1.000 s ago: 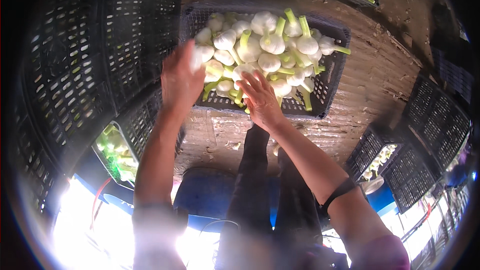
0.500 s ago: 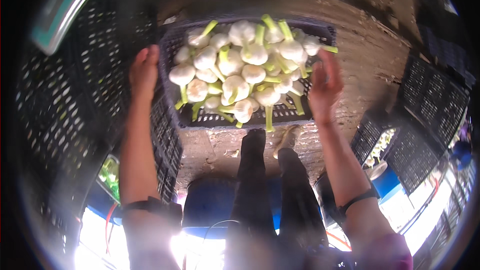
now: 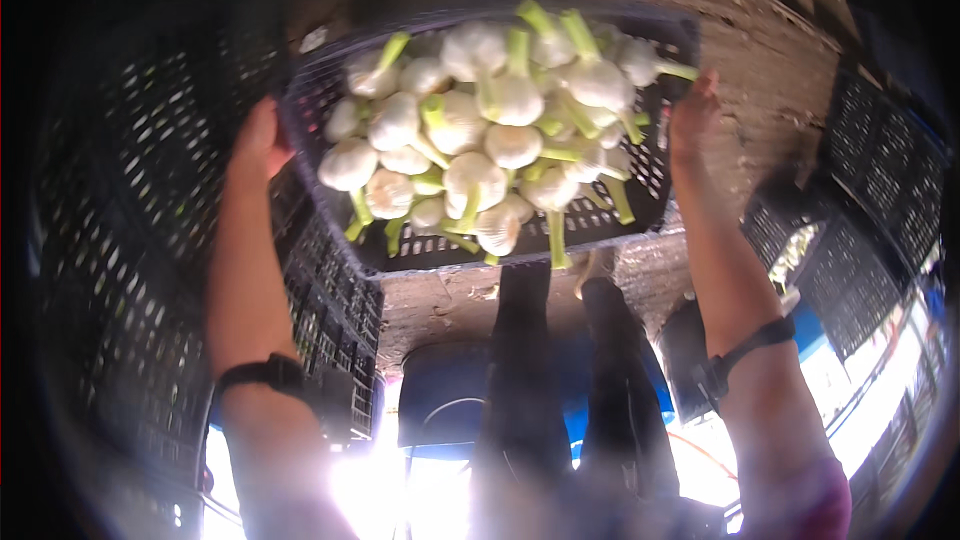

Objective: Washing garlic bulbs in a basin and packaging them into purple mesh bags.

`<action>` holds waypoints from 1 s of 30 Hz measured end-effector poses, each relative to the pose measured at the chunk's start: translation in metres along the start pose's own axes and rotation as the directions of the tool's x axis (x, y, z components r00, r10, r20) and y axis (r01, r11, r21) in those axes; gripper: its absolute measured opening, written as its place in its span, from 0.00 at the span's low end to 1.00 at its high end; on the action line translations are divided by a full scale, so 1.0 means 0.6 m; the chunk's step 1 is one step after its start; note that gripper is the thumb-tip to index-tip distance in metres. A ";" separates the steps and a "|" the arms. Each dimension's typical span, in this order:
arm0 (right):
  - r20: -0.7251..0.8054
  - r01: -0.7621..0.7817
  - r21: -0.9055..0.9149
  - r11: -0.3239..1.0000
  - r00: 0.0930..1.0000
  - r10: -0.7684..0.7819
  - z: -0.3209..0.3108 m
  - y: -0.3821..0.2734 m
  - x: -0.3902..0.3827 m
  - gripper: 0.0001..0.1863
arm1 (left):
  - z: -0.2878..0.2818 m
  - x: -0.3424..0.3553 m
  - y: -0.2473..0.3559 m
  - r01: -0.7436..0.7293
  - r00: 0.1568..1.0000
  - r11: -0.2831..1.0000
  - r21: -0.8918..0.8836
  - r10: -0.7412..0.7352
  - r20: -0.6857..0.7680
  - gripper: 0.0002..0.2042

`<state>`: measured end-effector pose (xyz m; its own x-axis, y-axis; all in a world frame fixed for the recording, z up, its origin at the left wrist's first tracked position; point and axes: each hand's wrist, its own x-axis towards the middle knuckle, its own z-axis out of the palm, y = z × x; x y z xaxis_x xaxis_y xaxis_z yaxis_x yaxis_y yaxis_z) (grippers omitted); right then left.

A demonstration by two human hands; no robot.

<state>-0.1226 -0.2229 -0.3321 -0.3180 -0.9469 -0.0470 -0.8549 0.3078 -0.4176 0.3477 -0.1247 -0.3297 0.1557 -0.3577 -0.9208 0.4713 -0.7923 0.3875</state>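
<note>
Left grip (image 3: pixel 262 140) and right grip (image 3: pixel 695 120) are closing on opposite short ends of a dark slotted crate (image 3: pixel 652 165), holding it bet. them in front of the person's legs (image 3: pixel 520 360). Crate's long axis is running L–R, skewing a bit: R end is sitting farther from the body than the L. Can't tell if its base is touching the floor.

Garlic bulbs (image 3: pixel 475 180) are heaping up inside, green stems pointing every which way — far ones mostly away from the person, near ones toward, one at the R end sticking out past the rim, nr the right grip.

Most fingers are hiding behind the end walls; both hands are blurring a bit. Lower bulbs are disappearing under the top layer. Upper arms are running out of frame at the bottom, w/ glare washing out that area.

Floor (image 3: pixel 780 70) is showing brown & rough, w/ pale scraps nr the feet. Dark crates (image 3: pixel 140 240) are looming on the L, more crates (image 3: pixel 855 270) standing R. A blue surface (image 3: pixel 440 380) is showing beside the legs — kind unclear.
</note>
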 end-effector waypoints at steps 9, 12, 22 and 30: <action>0.058 -0.173 0.184 0.968 0.985 0.165 -0.012 -0.004 0.008 0.36 | 0.002 -0.033 0.034 -0.058 0.998 0.990 0.132 0.053 0.039 0.11; 0.100 -0.204 0.151 0.967 0.977 0.190 -0.019 -0.016 0.004 0.35 | -0.010 -0.047 0.050 -0.061 0.976 0.998 0.013 0.057 0.209 0.11; -0.043 0.448 0.335 0.829 0.886 -0.462 -0.110 -0.168 -0.091 0.16 | -0.004 -0.028 0.046 -0.284 0.917 0.959 0.003 0.272 -0.293 0.05; 0.734 1.000 -0.021 0.021 0.030 -0.679 -0.053 -0.158 -0.072 0.12 | 0.026 -0.193 0.005 -0.540 0.833 0.819 0.196 0.553 -0.015 0.07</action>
<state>-0.0407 -0.2084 -0.2618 0.8716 -0.3051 -0.3836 -0.3444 -0.9381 -0.0364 0.3172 -0.0935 -0.2214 0.4035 -0.7286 -0.5535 0.1316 -0.5524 0.8231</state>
